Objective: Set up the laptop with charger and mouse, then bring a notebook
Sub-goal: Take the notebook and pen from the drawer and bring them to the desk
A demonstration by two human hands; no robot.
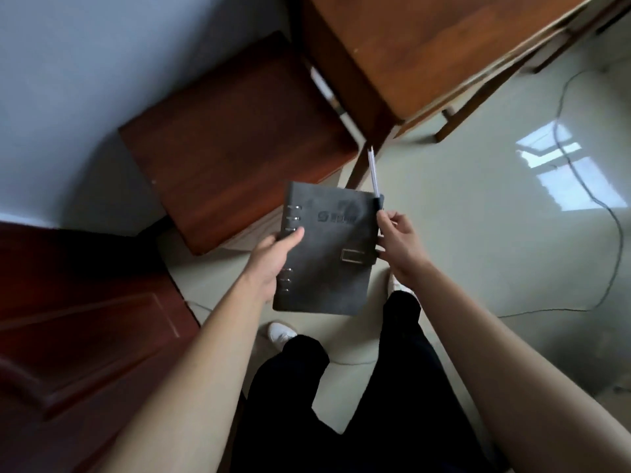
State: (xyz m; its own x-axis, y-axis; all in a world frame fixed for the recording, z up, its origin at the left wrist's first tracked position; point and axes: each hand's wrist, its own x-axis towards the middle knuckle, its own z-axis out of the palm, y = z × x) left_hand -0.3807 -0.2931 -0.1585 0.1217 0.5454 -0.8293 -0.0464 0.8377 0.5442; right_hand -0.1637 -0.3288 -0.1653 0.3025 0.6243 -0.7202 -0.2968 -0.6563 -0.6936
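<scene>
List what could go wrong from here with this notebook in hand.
1. The pen stands far out of its loop on the notebook; it could slip out and fall.
2. A cable trails across the floor close by; a step could catch it.
3. The left hand and right hand hold only opposite edges, so a jolt might loosen the grip.
</scene>
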